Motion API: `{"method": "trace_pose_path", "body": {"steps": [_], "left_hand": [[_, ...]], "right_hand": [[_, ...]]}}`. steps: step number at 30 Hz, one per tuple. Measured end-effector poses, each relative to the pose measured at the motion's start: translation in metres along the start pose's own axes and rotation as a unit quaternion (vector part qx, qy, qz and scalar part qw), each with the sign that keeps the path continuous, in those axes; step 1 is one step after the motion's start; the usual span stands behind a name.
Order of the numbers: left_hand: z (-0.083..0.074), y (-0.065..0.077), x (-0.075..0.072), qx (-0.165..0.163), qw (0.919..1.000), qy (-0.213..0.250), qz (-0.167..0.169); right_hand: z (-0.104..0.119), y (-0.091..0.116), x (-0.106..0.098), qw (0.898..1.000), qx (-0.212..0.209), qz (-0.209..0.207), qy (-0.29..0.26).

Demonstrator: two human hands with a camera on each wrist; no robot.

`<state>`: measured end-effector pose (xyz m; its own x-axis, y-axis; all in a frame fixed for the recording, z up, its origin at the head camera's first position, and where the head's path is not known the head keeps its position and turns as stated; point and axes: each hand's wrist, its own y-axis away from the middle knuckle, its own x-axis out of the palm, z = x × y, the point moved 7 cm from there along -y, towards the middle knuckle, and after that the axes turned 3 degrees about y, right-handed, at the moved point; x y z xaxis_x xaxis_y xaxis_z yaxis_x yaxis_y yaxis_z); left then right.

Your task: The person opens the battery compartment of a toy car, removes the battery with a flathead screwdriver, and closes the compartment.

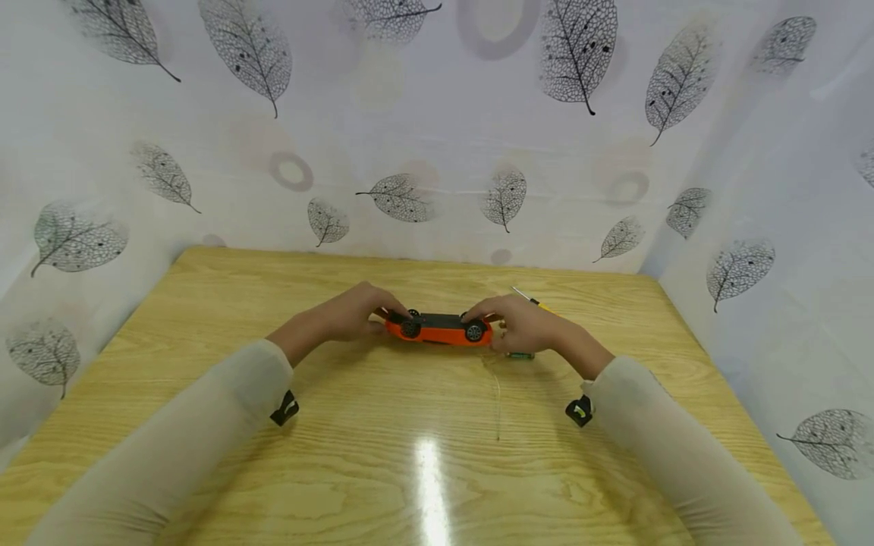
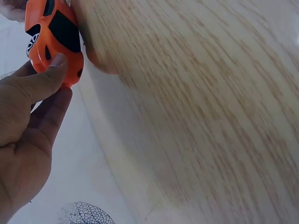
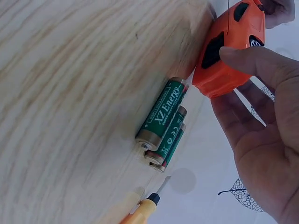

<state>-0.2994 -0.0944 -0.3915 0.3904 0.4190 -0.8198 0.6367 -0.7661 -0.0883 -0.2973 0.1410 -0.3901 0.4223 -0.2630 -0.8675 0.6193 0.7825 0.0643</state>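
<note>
An orange toy car (image 1: 440,334) is held upside down above the table, its black underside and wheels facing up in the head view. My left hand (image 1: 355,312) pinches one end of it, the thumb pressed on the orange body in the left wrist view. At the other end, my right hand (image 1: 522,326) grips the car between thumb and fingers. A thin wire (image 1: 498,402) hangs or lies just below the car's right end. Green batteries (image 3: 163,112) lie on the table beside my right hand, partly hidden by it in the head view.
Behind my right hand lies a screwdriver (image 3: 147,207) with a yellow handle and thin metal shaft. The wooden table (image 1: 328,470) meets a leaf-patterned sheet (image 1: 437,129) at its back and sides. Black wrist devices (image 1: 579,410) sit under both sleeves.
</note>
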Motion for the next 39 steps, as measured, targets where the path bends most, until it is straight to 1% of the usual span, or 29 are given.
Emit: {"method": "trace_pose_path", "body": {"steps": [5,10,13,17,21,27,36,39], "left_hand": [[0.003,0.001,0.000,-0.012,0.9996,0.023,0.007],[0.006,0.001,0.004,-0.022,0.9989,0.039,0.013],[0.008,0.001,0.005,-0.031,0.9979,0.054,0.016],[0.010,0.001,0.002,-0.041,0.9962,0.076,0.007],[0.013,0.001,0.000,-0.053,0.9950,0.084,0.006],[0.018,0.000,-0.001,-0.055,0.9930,0.105,0.002],[0.026,-0.002,-0.006,-0.077,0.9851,0.153,-0.015],[0.030,-0.002,-0.005,-0.088,0.9804,0.175,-0.020]], "right_hand": [[-0.002,-0.001,-0.001,0.999,0.002,0.013,-0.047],[-0.005,0.000,0.002,0.998,0.007,0.014,-0.067],[-0.008,0.001,0.002,0.995,0.017,0.008,-0.095],[-0.013,0.000,-0.001,0.992,0.025,-0.003,-0.125],[-0.014,-0.002,-0.003,0.991,0.029,0.002,-0.130],[-0.016,-0.001,-0.007,0.990,0.034,-0.002,-0.136],[-0.025,0.000,-0.012,0.988,0.023,-0.030,-0.147],[-0.027,0.001,-0.012,0.986,0.022,-0.036,-0.160]]}}
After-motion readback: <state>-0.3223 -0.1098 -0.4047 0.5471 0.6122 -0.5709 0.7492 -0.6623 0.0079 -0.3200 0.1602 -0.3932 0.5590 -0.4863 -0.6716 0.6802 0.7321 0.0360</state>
